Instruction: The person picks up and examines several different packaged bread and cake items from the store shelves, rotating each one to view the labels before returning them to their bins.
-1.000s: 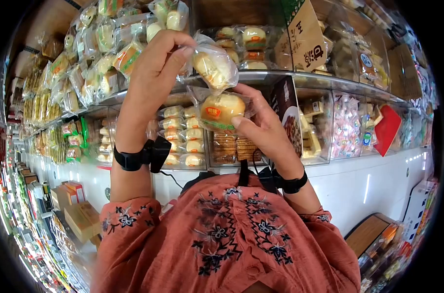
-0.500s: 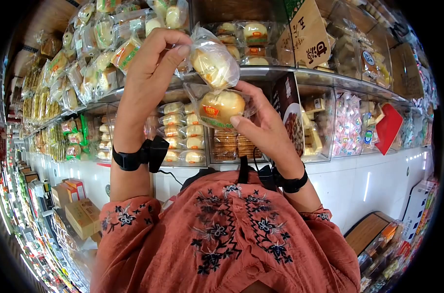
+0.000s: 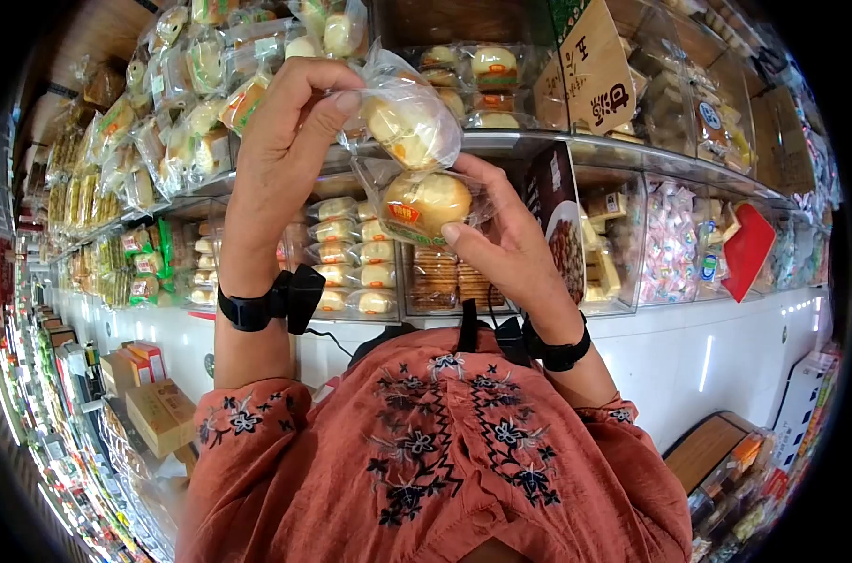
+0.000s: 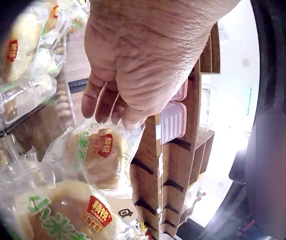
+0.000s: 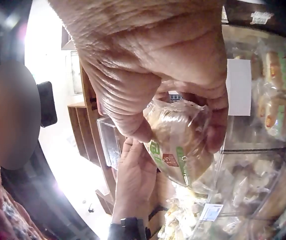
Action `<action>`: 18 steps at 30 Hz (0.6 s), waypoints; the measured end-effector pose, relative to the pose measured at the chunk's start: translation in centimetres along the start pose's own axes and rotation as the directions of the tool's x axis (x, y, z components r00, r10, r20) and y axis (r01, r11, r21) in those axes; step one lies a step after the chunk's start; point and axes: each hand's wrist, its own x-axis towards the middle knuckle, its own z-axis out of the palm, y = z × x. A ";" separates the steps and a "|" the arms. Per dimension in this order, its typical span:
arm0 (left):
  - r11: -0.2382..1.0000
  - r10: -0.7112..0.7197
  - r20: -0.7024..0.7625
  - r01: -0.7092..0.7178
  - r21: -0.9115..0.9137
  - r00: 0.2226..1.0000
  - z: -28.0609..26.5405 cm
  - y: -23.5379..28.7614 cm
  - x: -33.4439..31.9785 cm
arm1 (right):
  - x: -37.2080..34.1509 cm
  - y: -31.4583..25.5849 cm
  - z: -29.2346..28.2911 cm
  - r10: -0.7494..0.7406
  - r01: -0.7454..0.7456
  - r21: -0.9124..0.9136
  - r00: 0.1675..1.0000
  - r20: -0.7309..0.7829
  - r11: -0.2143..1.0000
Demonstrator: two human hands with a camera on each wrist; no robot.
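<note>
My left hand [image 3: 290,131] pinches the gathered edge of a clear bag with a pale bun [image 3: 407,127] in it. Just below, my right hand [image 3: 510,239] grips a second bagged bun [image 3: 430,202], golden on top with a red label, its thumb on the near side and fingers behind. The two bags overlap in the head view. From the left wrist, the left fingertips meet the top of a bag whose bun [image 4: 100,157] carries a red label. In the right wrist view, thumb and fingers hold the wrapped bun [image 5: 175,145] from both sides.
Bagged breads [image 3: 201,70] are heaped on the upper left shelf. Clear bins below hold stacked buns [image 3: 332,253], biscuits [image 3: 433,281] and pink-wrapped sweets [image 3: 668,239]. A brown paper sign [image 3: 595,70] stands at the upper right, and cardboard boxes [image 3: 160,413] sit at the lower left.
The bun in my right hand has risen slightly and its label has tilted. Both hands keep their hold, with only small shifts.
</note>
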 end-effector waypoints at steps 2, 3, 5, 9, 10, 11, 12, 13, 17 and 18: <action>1.000 -0.004 -0.006 0.004 -0.008 1.000 0.0 0.0 0.0 | 0.1 0.1 0.0 -0.007 0.007 0.011 1.000 0.001 1.000; 1.000 -0.003 -0.008 0.003 -0.011 1.000 0.0 0.0 0.0 | 0.1 0.1 0.0 -0.009 0.009 0.017 1.000 0.002 1.000; 1.000 -0.009 -0.009 0.009 -0.016 1.000 0.0 0.1 0.0 | 0.0 0.2 0.1 -0.006 0.006 0.033 1.000 0.004 0.999; 1.000 -0.017 -0.006 0.017 -0.001 1.000 0.0 0.0 -0.1 | -0.1 0.0 0.2 0.002 -0.002 0.062 1.000 -0.001 0.998; 1.000 -0.015 -0.005 0.015 0.007 1.000 0.0 0.0 -0.1 | -0.1 0.0 0.1 -0.003 0.003 0.051 1.000 -0.001 0.999; 1.000 -0.012 -0.007 0.012 0.009 1.000 0.0 0.0 -0.1 | -0.1 0.2 0.1 -0.008 0.008 0.040 1.000 -0.001 0.999; 1.000 -0.010 -0.008 0.010 0.011 1.000 0.0 0.1 -0.1 | -0.1 0.3 0.1 -0.012 0.013 0.028 1.000 -0.002 1.000; 1.000 -0.007 -0.010 0.007 0.013 1.000 0.0 0.1 -0.1 | -0.1 0.3 0.1 -0.013 0.013 0.032 1.000 -0.001 0.999; 1.000 -0.002 -0.011 0.002 0.008 1.000 0.1 0.1 -0.2 | -0.3 0.2 0.1 -0.013 0.013 0.037 1.000 0.001 0.999; 1.000 -0.006 -0.012 0.006 0.007 1.000 0.1 0.1 -0.2 | -0.3 0.1 0.1 -0.012 0.012 0.035 1.000 0.001 0.999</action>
